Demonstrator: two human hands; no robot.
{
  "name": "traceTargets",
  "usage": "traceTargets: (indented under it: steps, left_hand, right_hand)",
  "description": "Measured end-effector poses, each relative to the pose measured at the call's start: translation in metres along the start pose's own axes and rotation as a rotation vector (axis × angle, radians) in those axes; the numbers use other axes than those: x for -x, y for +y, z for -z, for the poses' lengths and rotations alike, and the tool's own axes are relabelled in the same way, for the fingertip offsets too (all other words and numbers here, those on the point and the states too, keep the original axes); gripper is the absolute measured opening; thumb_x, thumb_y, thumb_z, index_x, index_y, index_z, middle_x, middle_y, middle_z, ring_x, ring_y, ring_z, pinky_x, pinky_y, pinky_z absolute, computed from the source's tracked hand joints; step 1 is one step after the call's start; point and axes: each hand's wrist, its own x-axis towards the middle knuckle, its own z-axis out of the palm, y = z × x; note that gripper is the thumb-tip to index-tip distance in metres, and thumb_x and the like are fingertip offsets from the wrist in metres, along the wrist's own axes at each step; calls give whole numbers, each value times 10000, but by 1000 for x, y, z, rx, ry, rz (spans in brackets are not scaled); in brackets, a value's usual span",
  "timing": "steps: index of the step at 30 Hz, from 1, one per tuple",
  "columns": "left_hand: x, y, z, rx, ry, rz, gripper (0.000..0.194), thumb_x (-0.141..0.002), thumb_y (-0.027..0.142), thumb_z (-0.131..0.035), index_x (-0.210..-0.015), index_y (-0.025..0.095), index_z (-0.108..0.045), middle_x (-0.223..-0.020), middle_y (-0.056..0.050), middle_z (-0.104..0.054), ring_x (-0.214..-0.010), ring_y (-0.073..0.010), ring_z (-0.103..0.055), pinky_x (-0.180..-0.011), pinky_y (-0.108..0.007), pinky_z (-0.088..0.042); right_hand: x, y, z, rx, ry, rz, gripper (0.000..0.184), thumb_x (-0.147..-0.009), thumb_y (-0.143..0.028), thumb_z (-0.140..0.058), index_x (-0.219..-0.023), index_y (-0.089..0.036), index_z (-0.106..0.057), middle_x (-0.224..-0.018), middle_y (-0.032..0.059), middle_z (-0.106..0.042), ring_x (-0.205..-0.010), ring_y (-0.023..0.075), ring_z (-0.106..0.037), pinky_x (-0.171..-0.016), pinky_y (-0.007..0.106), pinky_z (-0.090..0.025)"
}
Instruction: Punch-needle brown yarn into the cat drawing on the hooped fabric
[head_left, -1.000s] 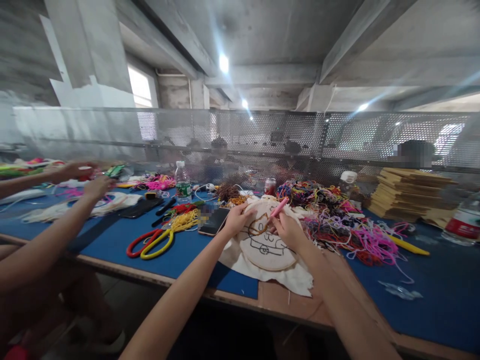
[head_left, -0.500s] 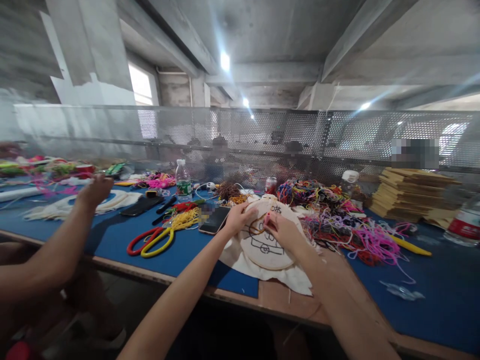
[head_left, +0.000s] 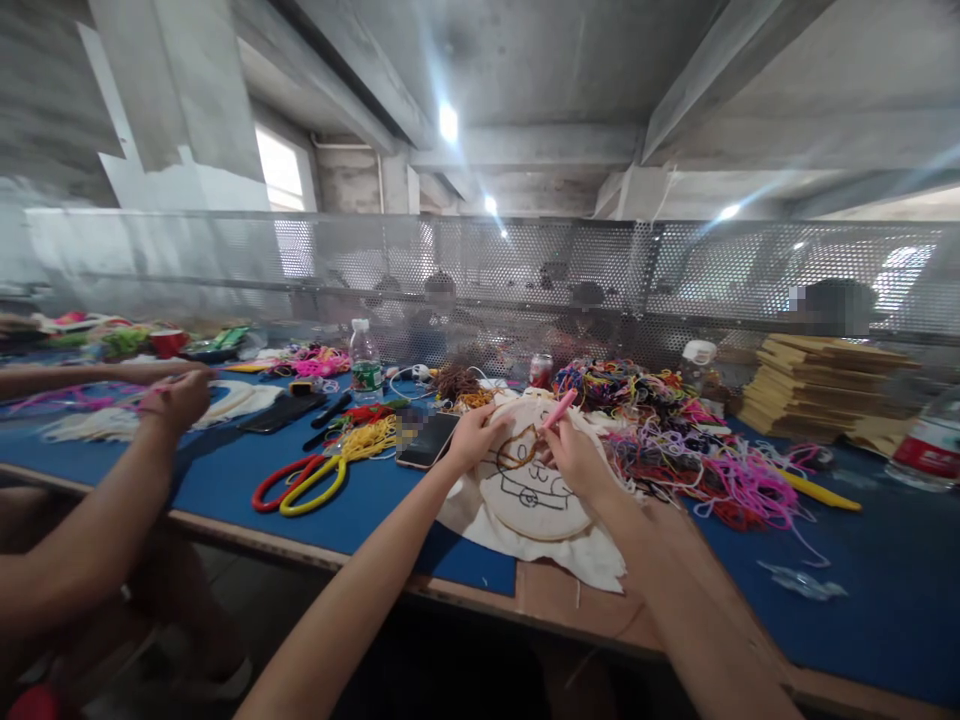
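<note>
A white cloth stretched in a round embroidery hoop (head_left: 544,525) leans at the table's front edge, with a cartoon outline in black and a brown line on it. My left hand (head_left: 478,437) is closed on the hoop's upper left rim, thumb on the cloth. In my right hand (head_left: 576,458) is a pink punch needle (head_left: 559,408), pinched in the fingers over the right half of the cloth, its handle slanting up to the right. The fingers hide its tip, and I cannot tell whether it touches the cloth.
Left of the hoop lie a phone (head_left: 429,440), yellow yarn (head_left: 375,437) and red-and-yellow scissors (head_left: 300,487). Tangled yarn (head_left: 720,475), a can (head_left: 541,370) and stacked yellow-brown packets (head_left: 817,390) are behind and right. A co-worker's hand (head_left: 184,395) works at far left.
My right hand has shifted slightly right, and the punch needle has tilted so its pink handle shows more. My left hand stays on the hoop. The co-worker's hands have moved over their cloth.
</note>
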Motion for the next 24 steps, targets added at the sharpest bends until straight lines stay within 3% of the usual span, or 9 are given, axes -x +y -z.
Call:
traceTargets:
  steps: [15, 24]
  left_hand:
    - [0, 0, 0, 21, 3, -12, 334, -781, 435, -504, -751, 131, -639, -692, 3, -577, -658, -115, -475, -606, -201, -344]
    - [1, 1, 0, -1, 4, -2, 358, -773, 462, -509, -742, 130, -637, -698, -3, -591, -658, -120, -486, -592, -205, -336]
  right_hand:
    - [3, -12, 7, 175, -53, 41, 249, -904, -332, -344, -1006, -166, -499, -777, 62, -659, -682, 174, -619, -610, 244, -403]
    - [3, -12, 7, 148, -74, 40, 293, -908, -296, -314, -1088, -148, -491, -868, 85, -659, -722, 173, -625, -658, 255, -426]
